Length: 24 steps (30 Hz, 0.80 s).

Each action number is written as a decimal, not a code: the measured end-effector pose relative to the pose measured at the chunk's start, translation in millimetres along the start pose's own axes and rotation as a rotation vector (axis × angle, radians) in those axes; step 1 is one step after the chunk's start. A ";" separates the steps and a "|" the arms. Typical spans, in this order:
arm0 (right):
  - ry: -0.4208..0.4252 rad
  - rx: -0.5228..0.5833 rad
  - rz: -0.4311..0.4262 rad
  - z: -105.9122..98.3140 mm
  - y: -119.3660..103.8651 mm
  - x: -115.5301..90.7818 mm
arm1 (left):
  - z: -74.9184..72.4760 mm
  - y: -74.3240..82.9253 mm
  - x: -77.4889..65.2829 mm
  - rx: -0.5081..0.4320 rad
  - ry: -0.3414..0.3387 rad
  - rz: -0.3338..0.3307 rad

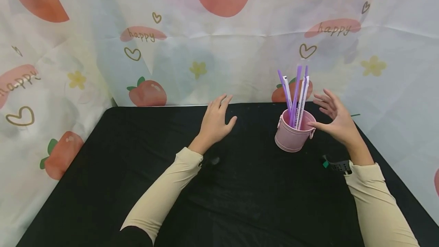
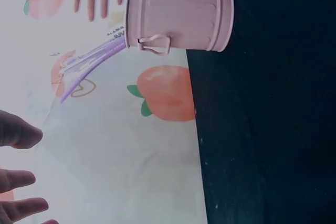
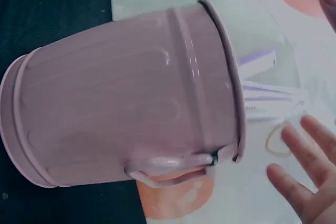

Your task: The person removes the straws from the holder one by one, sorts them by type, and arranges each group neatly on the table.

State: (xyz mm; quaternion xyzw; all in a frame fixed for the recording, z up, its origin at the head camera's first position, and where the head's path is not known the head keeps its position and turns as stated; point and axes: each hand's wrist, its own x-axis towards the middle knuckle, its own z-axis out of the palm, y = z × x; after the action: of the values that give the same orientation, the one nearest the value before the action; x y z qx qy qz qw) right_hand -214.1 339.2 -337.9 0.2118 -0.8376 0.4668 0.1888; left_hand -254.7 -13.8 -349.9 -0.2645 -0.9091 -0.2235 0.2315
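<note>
A pink metal bucket with small side handles stands upright toward the back right of the table. Several slim purple and white sticks lean inside it, with print on the white ones; their exact kind I cannot tell. My right hand is just right of the bucket, fingers spread, thumb close to the rim; whether it touches is unclear. Left of the bucket, my left hand hovers over the table with loosely extended fingers and holds nothing. The bucket's side fills much of the right wrist view.
A black cloth covers the table. Behind it and along both sides hangs a pale curtain printed with fruit, hearts and the word happy. The bucket stands near the table's back edge.
</note>
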 end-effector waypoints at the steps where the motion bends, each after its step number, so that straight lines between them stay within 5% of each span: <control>1: -0.004 0.013 0.020 -0.7 2.7 -1.1 | 0.4 1.1 1.0 -0.006 -0.001 -0.001; 15: -0.050 0.037 0.107 6.7 30.2 -17.3 | 6.3 21.0 38.4 -0.111 -0.049 -0.034; 24: -0.128 -0.053 0.278 9.9 40.0 -23.6 | 20.2 32.4 69.5 -0.116 -0.052 -0.020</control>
State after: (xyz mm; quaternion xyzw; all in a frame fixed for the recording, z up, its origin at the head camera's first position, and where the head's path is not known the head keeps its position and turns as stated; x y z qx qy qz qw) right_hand -216.6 353.8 -383.1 0.1183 -0.8811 0.4518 0.0741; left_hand -294.2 47.8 -319.3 -0.2740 -0.9030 -0.2710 0.1898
